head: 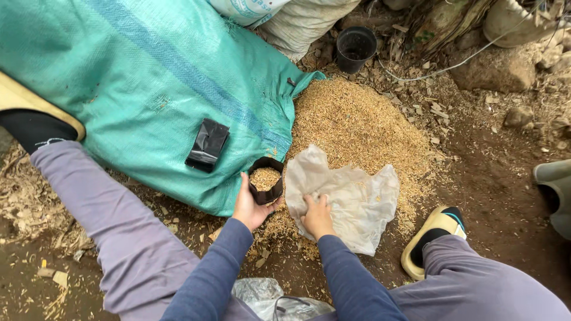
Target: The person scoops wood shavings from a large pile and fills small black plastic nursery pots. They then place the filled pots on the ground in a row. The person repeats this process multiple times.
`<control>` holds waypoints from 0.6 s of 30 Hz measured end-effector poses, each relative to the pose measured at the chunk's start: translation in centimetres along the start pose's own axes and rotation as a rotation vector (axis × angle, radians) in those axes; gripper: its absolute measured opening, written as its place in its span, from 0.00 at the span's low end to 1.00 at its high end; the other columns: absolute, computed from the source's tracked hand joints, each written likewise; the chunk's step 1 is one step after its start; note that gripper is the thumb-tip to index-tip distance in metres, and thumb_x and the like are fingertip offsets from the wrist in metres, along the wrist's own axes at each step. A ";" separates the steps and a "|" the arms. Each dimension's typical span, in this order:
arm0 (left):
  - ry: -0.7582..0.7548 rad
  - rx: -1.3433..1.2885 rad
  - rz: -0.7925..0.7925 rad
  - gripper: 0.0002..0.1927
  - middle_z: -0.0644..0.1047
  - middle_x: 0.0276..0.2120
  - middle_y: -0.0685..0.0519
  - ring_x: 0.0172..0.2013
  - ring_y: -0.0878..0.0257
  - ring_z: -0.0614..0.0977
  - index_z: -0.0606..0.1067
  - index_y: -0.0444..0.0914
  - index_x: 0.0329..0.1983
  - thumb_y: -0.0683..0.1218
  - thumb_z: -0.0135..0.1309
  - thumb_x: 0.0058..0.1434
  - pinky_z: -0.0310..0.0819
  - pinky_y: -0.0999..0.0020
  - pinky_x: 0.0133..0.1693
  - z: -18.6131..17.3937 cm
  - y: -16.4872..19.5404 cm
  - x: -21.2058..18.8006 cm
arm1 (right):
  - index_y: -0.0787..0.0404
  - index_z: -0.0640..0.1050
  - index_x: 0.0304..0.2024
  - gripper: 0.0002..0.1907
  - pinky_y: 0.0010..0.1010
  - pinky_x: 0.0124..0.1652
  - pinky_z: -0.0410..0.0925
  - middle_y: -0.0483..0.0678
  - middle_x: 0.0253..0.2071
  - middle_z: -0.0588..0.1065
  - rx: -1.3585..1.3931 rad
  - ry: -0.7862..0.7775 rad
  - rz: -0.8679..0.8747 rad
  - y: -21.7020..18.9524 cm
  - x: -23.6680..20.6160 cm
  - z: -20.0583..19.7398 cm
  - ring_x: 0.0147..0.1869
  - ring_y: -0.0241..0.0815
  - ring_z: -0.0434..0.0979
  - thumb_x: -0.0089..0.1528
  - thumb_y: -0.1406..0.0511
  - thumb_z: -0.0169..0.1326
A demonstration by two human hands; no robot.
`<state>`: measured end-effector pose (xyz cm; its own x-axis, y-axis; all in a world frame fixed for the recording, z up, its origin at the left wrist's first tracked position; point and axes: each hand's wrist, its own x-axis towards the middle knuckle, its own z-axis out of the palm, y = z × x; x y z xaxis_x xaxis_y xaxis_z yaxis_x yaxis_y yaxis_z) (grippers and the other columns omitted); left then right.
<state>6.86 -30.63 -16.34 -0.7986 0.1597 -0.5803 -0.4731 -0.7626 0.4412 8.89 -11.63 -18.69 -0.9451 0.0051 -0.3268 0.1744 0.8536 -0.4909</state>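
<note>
Here the left hand (250, 205) wraps around a small black grow bag (265, 180), soft-walled, light, half-filled with husk; the right hand (317, 217), just beside, pinches a limp clear plastic sheet (351, 196).

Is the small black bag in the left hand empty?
No, the small black bag held open by the left hand already contains light brown husk up near its rim.

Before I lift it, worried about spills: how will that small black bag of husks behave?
The small black bag looks floppy: its thin rim sags where the left hand holds it. Probably light, being filled with dry husks. Open-topped, it could easily tip and spill.
</note>
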 end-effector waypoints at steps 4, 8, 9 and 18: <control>0.001 -0.014 -0.020 0.37 0.75 0.57 0.49 0.53 0.55 0.77 0.67 0.44 0.65 0.73 0.33 0.66 0.75 0.46 0.51 0.6 -0.4 1.4 | 0.46 0.70 0.64 0.40 0.51 0.60 0.66 0.59 0.64 0.60 -0.042 0.040 -0.082 0.3 0.5 1.9 0.64 0.69 0.63 0.50 0.69 0.66; 0.020 -0.011 -0.016 0.38 0.75 0.57 0.49 0.54 0.54 0.77 0.67 0.44 0.66 0.73 0.35 0.66 0.75 0.48 0.51 1.2 -0.4 1.8 | 0.47 0.68 0.65 0.42 0.51 0.58 0.66 0.59 0.61 0.60 -0.037 -0.011 -0.061 0.1 0.5 2.5 0.61 0.69 0.63 0.49 0.70 0.66; 0.013 -0.017 -0.015 0.38 0.75 0.57 0.48 0.54 0.54 0.77 0.66 0.43 0.66 0.73 0.35 0.66 0.75 0.48 0.52 1.3 -0.4 1.7 | 0.48 0.68 0.65 0.42 0.51 0.57 0.66 0.59 0.60 0.59 -0.037 -0.021 -0.062 0.1 0.3 2.4 0.60 0.70 0.63 0.49 0.70 0.67; 0.137 0.039 0.014 0.40 0.72 0.60 0.44 0.55 0.51 0.78 0.63 0.45 0.66 0.75 0.38 0.62 0.76 0.48 0.51 1.9 0.1 -1.8 | 0.62 0.79 0.54 0.24 0.42 0.60 0.70 0.62 0.60 0.70 0.084 0.079 -0.095 2.0 -1.2 1.6 0.58 0.58 0.77 0.54 0.74 0.62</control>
<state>7.53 -29.75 -13.96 -0.7482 0.0603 -0.6607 -0.4787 -0.7386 0.4747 10.85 -10.81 -20.55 -0.9766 -0.0302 -0.2129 0.1023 0.8055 -0.5837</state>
